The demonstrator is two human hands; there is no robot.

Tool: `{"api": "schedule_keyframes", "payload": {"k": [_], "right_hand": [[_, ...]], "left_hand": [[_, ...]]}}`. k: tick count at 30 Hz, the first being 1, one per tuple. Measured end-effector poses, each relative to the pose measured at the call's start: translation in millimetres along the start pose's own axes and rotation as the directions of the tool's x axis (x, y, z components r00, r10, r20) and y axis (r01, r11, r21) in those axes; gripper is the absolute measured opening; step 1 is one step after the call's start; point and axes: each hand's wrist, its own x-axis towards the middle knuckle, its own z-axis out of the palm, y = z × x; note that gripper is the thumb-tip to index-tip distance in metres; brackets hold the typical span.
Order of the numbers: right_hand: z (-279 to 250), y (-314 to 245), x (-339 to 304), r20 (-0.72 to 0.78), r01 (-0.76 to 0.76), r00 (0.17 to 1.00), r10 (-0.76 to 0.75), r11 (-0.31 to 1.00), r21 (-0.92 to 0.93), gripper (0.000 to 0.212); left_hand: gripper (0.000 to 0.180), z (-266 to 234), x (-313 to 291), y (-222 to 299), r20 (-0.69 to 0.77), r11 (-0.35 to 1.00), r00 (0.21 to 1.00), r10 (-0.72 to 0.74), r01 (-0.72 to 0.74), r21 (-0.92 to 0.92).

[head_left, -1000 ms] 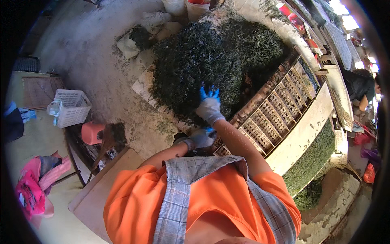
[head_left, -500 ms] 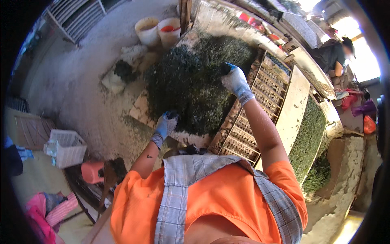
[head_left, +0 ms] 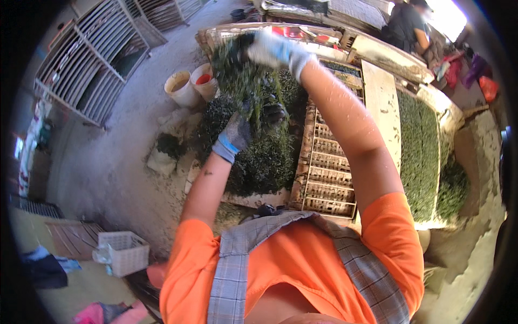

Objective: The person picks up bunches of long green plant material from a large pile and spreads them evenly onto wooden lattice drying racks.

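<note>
1. Head view, right hand: the white-and-blue knit-gloved right hand is raised over the far part of a dark green, leafy heap. Finger closure blurred – cannot tell.
2. Head view, left hand: the grey-and-blue knit-gloved left hand is lower and nearer the body, at the heap's left part. Fingers hidden by leaves; grip cannot be told.
3. Head view, material: loose green leafy strands hang, blurred, between and beside the hands, above the heap.
4. Head view, edges: heap bounded on the right by a tan latticed frame, then a long pale flat board; near edge meets a pale slab.
5. Head view, room: left of the heap, grey floor runs toward a tall slatted rack. Two round whitish buckets stand near the far-left edge – tightest side there.
</note>
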Motion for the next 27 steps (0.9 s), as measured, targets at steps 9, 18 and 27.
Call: {"api": "schedule_keyframes", "payload": {"k": [9, 18, 27], "right_hand": [[377.5, -212.0, -159.2, 0.443, -0.309, 0.885, 0.145, 0.894, 0.324, 0.08], [207.3, -94.1, -74.0, 0.053, -0.219, 0.949, 0.31, 0.53, 0.819, 0.017], [15.3, -30.0, 28.3, 0.014, -0.165, 0.951, 0.308, 0.47, 0.867, 0.016]], "left_hand": [[0.03, -43.6, 27.0, 66.8, -0.042, 1.0, 0.999, -0.012, 0.012, 0.015], [0.028, -123.8, 4.0, 69.1, -0.161, 0.972, 0.985, -0.07, 0.103, 0.21], [0.051, -122.6, 25.8, 38.5, 0.591, -0.207, 0.79, 0.163, -0.559, 0.803]]}}
